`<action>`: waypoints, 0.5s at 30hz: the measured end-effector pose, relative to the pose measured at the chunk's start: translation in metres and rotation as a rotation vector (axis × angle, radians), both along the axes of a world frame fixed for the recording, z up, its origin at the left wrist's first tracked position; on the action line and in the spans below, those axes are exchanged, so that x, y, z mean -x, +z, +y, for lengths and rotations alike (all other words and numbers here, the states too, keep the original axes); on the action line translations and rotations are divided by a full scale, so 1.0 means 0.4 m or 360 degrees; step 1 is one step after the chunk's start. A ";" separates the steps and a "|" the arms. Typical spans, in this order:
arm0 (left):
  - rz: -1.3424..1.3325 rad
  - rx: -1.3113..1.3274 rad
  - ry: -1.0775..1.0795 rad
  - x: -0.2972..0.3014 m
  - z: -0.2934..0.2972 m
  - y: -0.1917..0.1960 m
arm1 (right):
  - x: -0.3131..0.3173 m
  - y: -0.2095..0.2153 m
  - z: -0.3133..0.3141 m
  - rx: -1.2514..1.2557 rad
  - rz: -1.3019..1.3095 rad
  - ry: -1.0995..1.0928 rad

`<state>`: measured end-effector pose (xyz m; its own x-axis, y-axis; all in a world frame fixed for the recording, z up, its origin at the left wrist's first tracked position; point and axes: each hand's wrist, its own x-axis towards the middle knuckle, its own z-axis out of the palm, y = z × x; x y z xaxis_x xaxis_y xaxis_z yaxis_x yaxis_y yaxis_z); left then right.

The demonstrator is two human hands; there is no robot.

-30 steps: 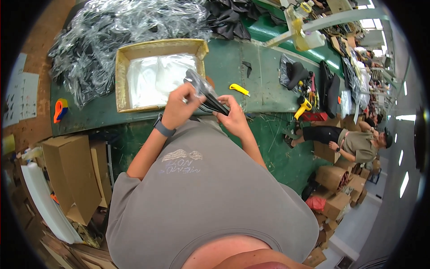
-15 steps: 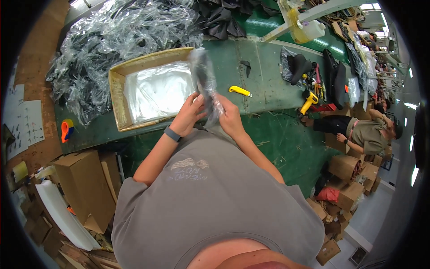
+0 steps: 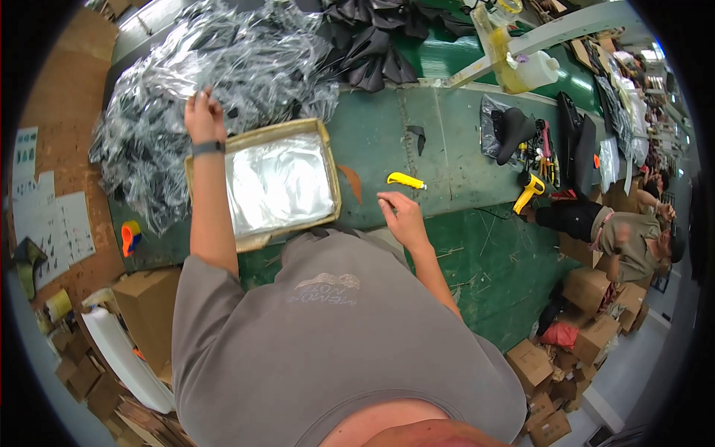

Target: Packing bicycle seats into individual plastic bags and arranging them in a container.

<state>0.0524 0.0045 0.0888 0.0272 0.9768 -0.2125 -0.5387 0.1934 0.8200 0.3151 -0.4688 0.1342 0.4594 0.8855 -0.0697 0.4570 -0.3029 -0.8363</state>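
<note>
Left hand (image 3: 203, 118) half-curled, hold unclear, over pile (image 3: 249, 71) beyond box (image 3: 334, 175): glossy, crinkled, clear-over-black; right hand (image 3: 403, 218) half-open, empty, right of box.

Bright, even indoor light; white glare on the boxed clear plastic (image 3: 279, 186); curved distortion toward a black rim

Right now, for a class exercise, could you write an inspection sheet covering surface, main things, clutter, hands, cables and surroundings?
Surface: green table, marked and scuffed.
Main things: heap of plastic-wrapped pieces; box holding clear plastic.
Clutter: yellow knife, brown scrap, black scrap.
Hands: left hand over the heap, grip unclear; right hand open near the table edge, seemingly empty.
Cables: thin dark line, possibly a cord, beside the yellow heat gun.
Surroundings: cardboard boxes, co-worker at right.
</note>
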 end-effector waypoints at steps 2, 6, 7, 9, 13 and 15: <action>0.0380 -0.0136 -0.0123 -0.096 -0.127 -0.031 | -0.050 -0.069 0.001 0.0177 0.0120 -0.0013; 0.1244 -0.0295 -0.0453 -0.204 -0.443 -0.170 | -0.206 -0.222 0.096 0.0270 0.0156 -0.0054; 0.1271 -0.0207 -0.0585 -0.223 -0.514 -0.188 | -0.262 -0.272 0.138 0.0267 0.0084 -0.0045; 0.1796 -0.0437 -0.0778 -0.236 -0.605 -0.244 | -0.373 -0.348 0.254 0.0317 -0.0201 -0.0032; 0.2298 -0.0259 -0.1039 -0.226 -0.635 -0.352 | -0.537 -0.475 0.556 0.0251 -0.0695 0.0146; 0.2454 -0.0139 -0.1292 -0.210 -0.613 -0.408 | -0.570 -0.497 0.705 0.0285 -0.0882 0.0296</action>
